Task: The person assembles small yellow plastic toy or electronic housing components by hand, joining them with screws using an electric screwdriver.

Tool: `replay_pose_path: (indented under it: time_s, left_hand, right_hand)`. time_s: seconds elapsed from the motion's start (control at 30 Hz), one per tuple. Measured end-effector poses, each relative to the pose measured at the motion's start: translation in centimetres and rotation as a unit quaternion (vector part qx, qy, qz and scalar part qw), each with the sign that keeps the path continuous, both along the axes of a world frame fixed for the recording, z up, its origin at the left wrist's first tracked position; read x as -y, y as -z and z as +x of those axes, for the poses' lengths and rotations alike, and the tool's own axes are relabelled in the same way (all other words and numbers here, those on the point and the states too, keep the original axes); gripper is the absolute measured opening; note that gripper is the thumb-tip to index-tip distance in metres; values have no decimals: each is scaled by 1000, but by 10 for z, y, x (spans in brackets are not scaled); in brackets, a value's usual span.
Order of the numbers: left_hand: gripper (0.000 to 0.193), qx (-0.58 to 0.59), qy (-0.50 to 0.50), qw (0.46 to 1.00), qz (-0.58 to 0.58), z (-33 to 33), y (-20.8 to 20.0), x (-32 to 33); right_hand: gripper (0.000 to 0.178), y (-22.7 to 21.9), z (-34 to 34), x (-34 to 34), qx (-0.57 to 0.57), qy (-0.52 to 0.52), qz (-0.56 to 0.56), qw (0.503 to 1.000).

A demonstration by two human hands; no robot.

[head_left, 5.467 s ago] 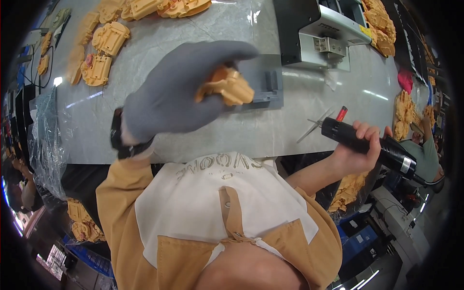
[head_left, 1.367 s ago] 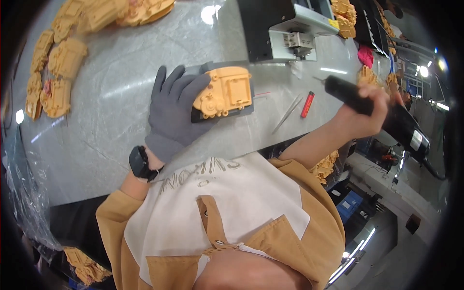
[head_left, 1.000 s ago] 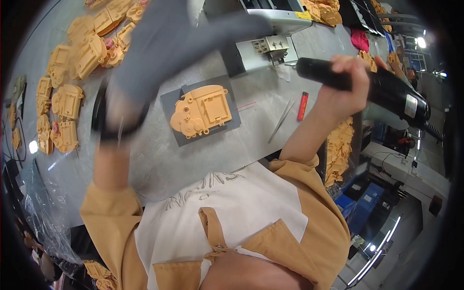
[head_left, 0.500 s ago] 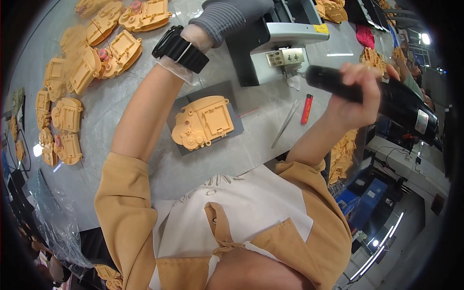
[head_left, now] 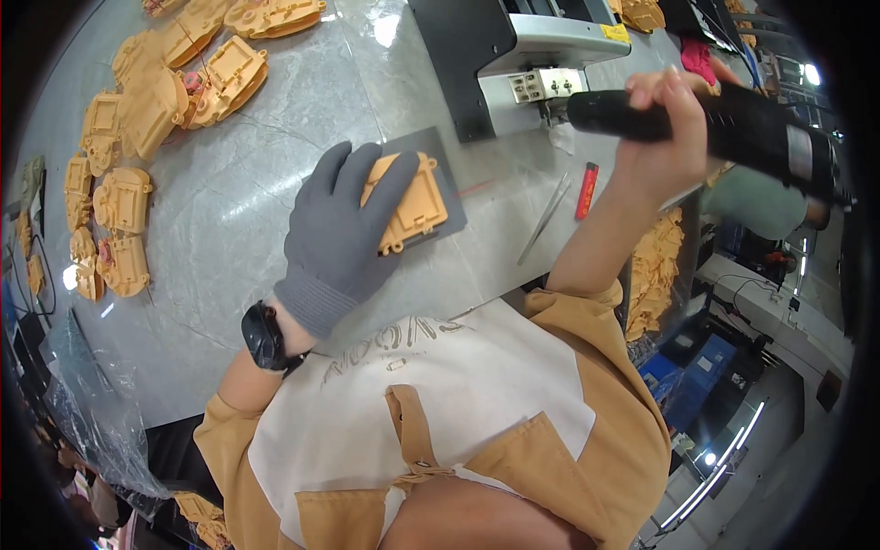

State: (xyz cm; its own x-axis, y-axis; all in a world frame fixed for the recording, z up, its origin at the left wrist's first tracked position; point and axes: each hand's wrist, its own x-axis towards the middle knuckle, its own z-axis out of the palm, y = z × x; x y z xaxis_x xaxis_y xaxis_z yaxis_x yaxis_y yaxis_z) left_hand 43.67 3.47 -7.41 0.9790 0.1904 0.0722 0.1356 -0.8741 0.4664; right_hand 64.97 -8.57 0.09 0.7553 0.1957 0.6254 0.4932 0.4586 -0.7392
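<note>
My left hand (head_left: 339,229), in a grey glove, lies over a yellow-orange plastic housing (head_left: 420,203), its fingers curved across the left part and hiding it. Underneath the housing is a dark grey pad (head_left: 451,188). In my bare right hand (head_left: 676,133) is a black electric screwdriver (head_left: 752,133), fingers wrapped round its barrel. It lies nearly level, with its narrow end close to the metal block (head_left: 547,85) on the front of a screw feeder (head_left: 559,41). The bit itself is hard to make out.
Several similar housings (head_left: 124,200) stand in a curve on the table's left side. Tweezers (head_left: 545,218) and a red lighter-shaped object (head_left: 588,191) lie right of the pad. A heap of yellow-orange parts (head_left: 655,275) sits beyond the right edge; clear plastic film (head_left: 105,412) hangs lower left.
My left hand has come back from beside the screw feeder, down onto the housing. My right hand has raised the electric screwdriver slightly, its narrow end now nearer the metal block.
</note>
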Motion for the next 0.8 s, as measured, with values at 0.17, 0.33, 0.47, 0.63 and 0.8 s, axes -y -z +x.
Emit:
replay_pose_path:
  time_s: [0.17,0.33,0.47,0.63,0.8]
  left_hand:
    - [80,116,-48,991,-55,14,13,1]
    - [81,180,-116,969,-124,-15,40,2]
    - [77,186,-106,968,-128,-14,46,-5]
    - [75,173,-109,966,-157,-16,47,-9]
    - [78,175,-85,965,-175,-25,49,-11]
  right_hand:
    - [39,1,-8,7,-18,-30,-116,993]
    - [53,-7,-61,51,18,-271,-90,958]
    - [56,0,-85,27,17,-313,-53,948]
    - [49,6,-103,3,5,-331,-81,940]
    - [48,8,-113,-11,0,-382,-89,920]
